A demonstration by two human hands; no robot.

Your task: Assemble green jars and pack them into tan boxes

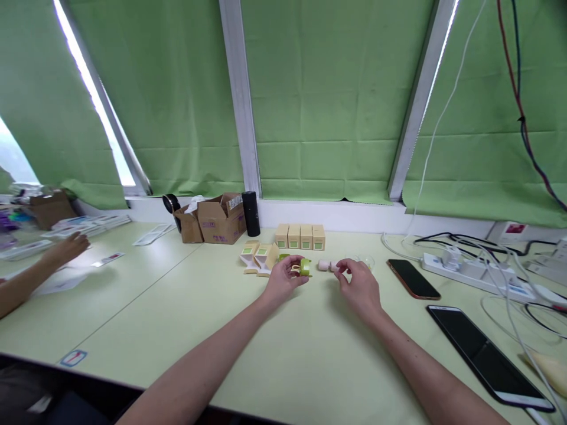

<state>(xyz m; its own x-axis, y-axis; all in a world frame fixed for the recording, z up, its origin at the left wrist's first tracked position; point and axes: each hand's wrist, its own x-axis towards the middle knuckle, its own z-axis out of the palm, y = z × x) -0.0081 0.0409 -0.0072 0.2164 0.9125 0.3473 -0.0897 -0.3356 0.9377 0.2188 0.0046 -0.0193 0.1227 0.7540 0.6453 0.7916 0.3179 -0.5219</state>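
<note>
My left hand point(283, 280) holds a small green cap-like piece point(304, 267) with a pale part beside it, just above the pale green table point(186, 319). My right hand point(359, 285) pinches a small pinkish-white cylinder point(326, 265) lying on the table. A clear round lid point(365, 260) sits just behind my right hand. Opened small beige boxes with green labels point(259, 257) lie behind my left hand. A row of several closed beige boxes point(300, 236) stands further back.
Two brown cardboard boxes point(217, 219) and a black cylinder point(250, 213) stand at the back. A phone point(413, 278), a tablet point(485, 354) and a power strip point(469, 268) with cables lie at the right. Another person's hand point(66, 250) rests at the left near papers.
</note>
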